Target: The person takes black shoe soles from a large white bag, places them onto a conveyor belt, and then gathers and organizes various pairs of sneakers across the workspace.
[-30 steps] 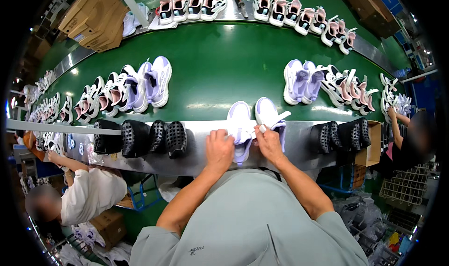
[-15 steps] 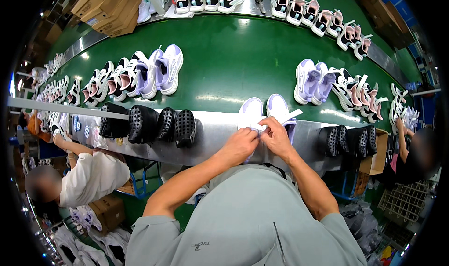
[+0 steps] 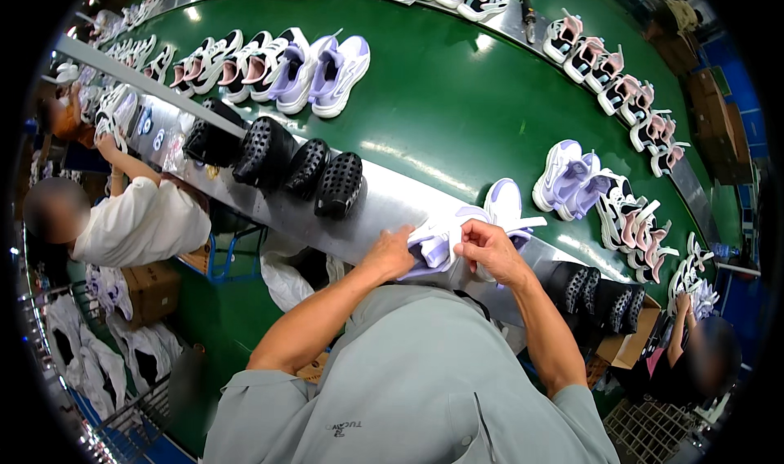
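A white and lavender sneaker (image 3: 437, 242) is between my hands at the metal edge of the table, turned at an angle with its lavender opening toward my left hand. My left hand (image 3: 389, 257) is closed on the side of this sneaker, its fingertips partly hidden. The fingers of my right hand (image 3: 492, 253) are pinched together at the sneaker's white upper; whether they hold a lace or strap is too small to tell. Just beyond my right hand stands the matching sneaker (image 3: 504, 200), a loose white strap (image 3: 532, 222) sticking out to its right.
Black studded shoe-shaped forms (image 3: 339, 185) stand left of my hands, with more forms (image 3: 581, 288) at right. Sneaker rows line the green table (image 3: 441, 97) and the far metal strip. A screwdriver-like tool (image 3: 527, 19) lies there. Co-workers sit left (image 3: 147, 219) and right (image 3: 665, 358).
My left hand has moved left onto the sneaker's side, and the near sneaker is now turned with its opening toward that hand. The whole view has rotated and shifted.
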